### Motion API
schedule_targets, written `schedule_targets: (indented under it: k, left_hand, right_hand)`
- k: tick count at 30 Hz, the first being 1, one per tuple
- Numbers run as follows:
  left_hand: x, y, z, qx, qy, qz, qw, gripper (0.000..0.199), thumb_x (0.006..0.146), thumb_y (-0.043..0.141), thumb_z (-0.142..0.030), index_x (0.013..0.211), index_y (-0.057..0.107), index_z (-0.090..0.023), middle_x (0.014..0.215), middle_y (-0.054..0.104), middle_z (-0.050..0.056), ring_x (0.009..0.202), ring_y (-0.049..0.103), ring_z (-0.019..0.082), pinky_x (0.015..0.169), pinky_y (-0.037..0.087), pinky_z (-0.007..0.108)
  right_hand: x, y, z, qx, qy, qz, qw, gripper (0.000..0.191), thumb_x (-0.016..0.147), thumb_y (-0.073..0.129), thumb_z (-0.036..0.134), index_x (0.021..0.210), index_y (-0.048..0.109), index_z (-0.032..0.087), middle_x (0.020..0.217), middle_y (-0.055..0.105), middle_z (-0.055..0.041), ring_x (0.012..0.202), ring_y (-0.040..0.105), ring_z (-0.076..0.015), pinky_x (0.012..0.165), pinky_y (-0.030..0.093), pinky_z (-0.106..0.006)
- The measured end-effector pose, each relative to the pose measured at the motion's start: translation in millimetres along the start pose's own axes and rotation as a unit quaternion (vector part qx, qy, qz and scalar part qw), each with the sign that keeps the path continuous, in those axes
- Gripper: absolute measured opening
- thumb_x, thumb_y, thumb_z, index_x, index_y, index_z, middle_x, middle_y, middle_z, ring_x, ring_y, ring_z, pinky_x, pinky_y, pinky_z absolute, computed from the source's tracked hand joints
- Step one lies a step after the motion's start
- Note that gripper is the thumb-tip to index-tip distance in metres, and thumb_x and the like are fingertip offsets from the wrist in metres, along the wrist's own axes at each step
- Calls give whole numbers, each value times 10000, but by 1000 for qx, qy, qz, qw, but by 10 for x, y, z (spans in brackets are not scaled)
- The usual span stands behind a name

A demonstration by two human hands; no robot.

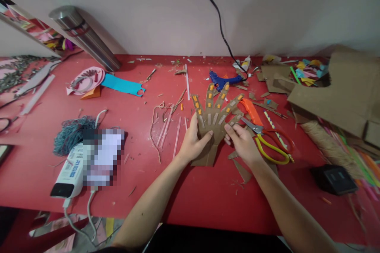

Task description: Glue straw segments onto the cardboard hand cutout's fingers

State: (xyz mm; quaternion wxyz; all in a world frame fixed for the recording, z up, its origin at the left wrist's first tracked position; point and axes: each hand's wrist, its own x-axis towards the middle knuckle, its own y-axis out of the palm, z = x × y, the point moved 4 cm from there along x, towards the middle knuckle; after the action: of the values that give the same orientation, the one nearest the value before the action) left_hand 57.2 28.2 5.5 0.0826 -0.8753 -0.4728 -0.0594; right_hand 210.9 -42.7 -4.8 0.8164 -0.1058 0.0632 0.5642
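A cardboard hand cutout (219, 136) with spread fingers lies in front of me, above the red table. Short orange straw pieces line its fingers, and clear straw pieces sit in a row at their bases. My left hand (194, 142) is wrapped around its left edge, the thumb pressed on the palm. On the opposite side, my right hand (242, 142) pinches the cutout near its thumb; whether a small piece is also between those fingertips I cannot make out. Just right of that hand lie scissors (273, 146) with red and yellow handles and an orange-handled tool (251, 111).
A blue glue gun (221, 81) rests behind the cutout. Clear straws (166, 126) and string lie to the left, near a phone (105, 158), a white power bank (73, 170) and teal yarn (73, 134). Cardboard (329, 95), twine (329, 146) and a black box (334, 179) occupy the right.
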Motion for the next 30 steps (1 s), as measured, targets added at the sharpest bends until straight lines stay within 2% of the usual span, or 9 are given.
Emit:
schedule_targets:
  k: [5, 9, 12, 15, 18, 26, 30]
  left_hand:
    - [12, -32, 27, 5, -17, -4, 1000, 638, 885, 615, -272, 1457, 344, -186, 1403, 589, 131, 1288, 578, 279, 1134, 438, 489]
    - [13, -39, 31, 5, -14, -11, 1000, 645, 891, 611, -265, 1473, 343, -189, 1429, 563, 126, 1327, 546, 278, 1163, 407, 483]
    - [13, -42, 36, 5, -11, -23, 1000, 613, 908, 602, -279, 1463, 358, -193, 1414, 564, 123, 1321, 549, 278, 1157, 416, 481]
    - [4, -19, 36, -5, -10, -7, 1000, 633, 911, 609, -284, 1475, 336, -191, 1391, 586, 126, 1301, 567, 279, 1143, 435, 485]
    - [-7, 3, 35, -30, -19, 7, 999, 661, 910, 610, -279, 1491, 307, -189, 1406, 582, 140, 1299, 574, 284, 1130, 453, 493]
    - [15, -7, 83, -90, -61, 9, 994, 681, 873, 660, -285, 1473, 349, -200, 1475, 535, 143, 1374, 518, 316, 1118, 468, 519]
    - [24, -5, 121, -107, -73, 21, 991, 720, 867, 675, -291, 1492, 326, -219, 1429, 578, 135, 1315, 574, 314, 1065, 517, 520]
  right_hand:
    - [16, -40, 19, -24, -5, 33, 999, 617, 783, 606, 801, 616, 483, 220, 570, 494, 22, 558, 475, -119, 605, 454, -284]
    - [24, -60, 11, -20, -3, 55, 998, 582, 787, 627, 777, 668, 539, 214, 627, 540, 6, 612, 515, -133, 641, 471, -293]
    - [15, -43, -1, -10, 5, 53, 999, 581, 794, 607, 785, 691, 515, 220, 640, 542, 10, 595, 507, -127, 588, 449, -280]
    - [2, -17, -15, -11, 17, 25, 999, 608, 766, 618, 803, 657, 437, 233, 552, 444, 45, 507, 414, -105, 488, 366, -261]
    - [-10, 5, -23, -22, 26, 5, 999, 613, 689, 702, 794, 664, 447, 238, 500, 378, 75, 465, 348, -94, 449, 313, -257]
    - [-22, 6, -4, -42, 42, 31, 998, 634, 704, 656, 824, 646, 451, 227, 529, 539, 24, 470, 455, -100, 487, 393, -268]
    - [-16, 1, -1, -45, 45, 54, 997, 640, 708, 631, 842, 664, 467, 225, 539, 557, 23, 481, 479, -104, 498, 413, -270]
